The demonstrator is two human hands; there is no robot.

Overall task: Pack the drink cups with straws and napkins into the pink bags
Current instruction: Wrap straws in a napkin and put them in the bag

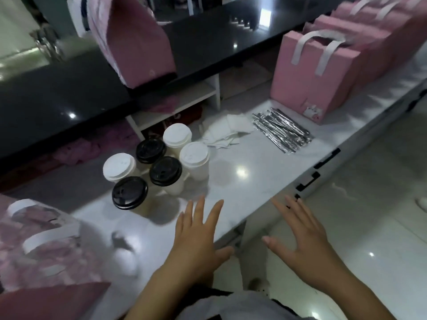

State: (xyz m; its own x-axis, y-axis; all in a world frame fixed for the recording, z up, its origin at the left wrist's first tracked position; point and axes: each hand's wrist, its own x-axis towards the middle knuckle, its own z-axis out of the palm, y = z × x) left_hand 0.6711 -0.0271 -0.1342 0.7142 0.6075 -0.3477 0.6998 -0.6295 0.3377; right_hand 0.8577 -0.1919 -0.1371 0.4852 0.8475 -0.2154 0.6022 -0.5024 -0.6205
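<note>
We see a long white table, and the cups stand on it. We use the cups to say where all the other things are.

A black counter runs behind the cups, higher than them. A row of pink bags with white handles stands on the table, far to the right of the cups and farther back. One more pink bag sits on the black counter, right behind the cups. Another pink bag lies in front of the cups and to their left.

The left hand is in front of the cups, near them. It is flat, its fingers are spread wide, and it holds nothing. We cannot tell if it touches the table. The right hand is in front of the cups and well to their right, past the table's edge. Its fingers are spread wide too, and it holds nothing.

There are six cups, close together. Three have white lids and three have black lids.

A pile of shiny wrapped straws lies to the right of the cups. Some white napkins lie between the cups and the straws, just beside the cups.
</note>
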